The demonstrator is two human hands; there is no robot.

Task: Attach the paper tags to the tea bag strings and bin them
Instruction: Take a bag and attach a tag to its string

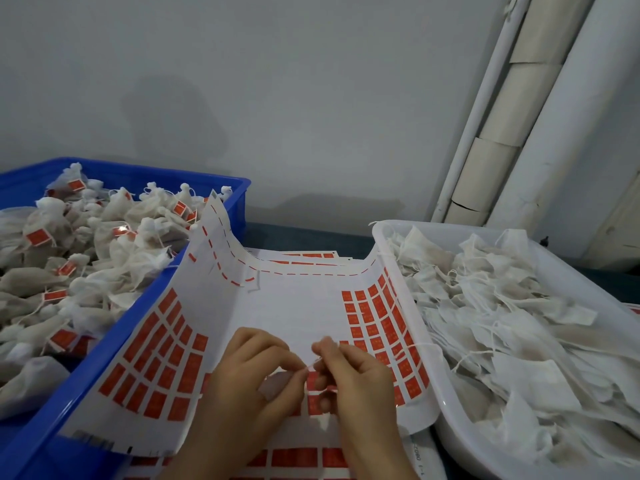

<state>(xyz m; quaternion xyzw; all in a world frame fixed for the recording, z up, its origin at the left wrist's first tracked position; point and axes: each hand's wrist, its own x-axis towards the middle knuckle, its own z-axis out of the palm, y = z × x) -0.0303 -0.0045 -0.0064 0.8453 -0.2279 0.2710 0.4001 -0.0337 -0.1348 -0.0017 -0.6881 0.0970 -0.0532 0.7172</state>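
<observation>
Dim bluish light is spreading evenly; a soft shadow is lying on the far wall point(166, 109); edges are bowing.

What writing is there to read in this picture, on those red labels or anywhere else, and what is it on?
"2080", sideways, then unclear characters: on the white margin of the lower sticker sheet.
Red paper tags on the curled white backing sheet: pale marks, too small to read.
Tags on the filled tea bags in the blue plastic crate: too blurred to read.
</observation>
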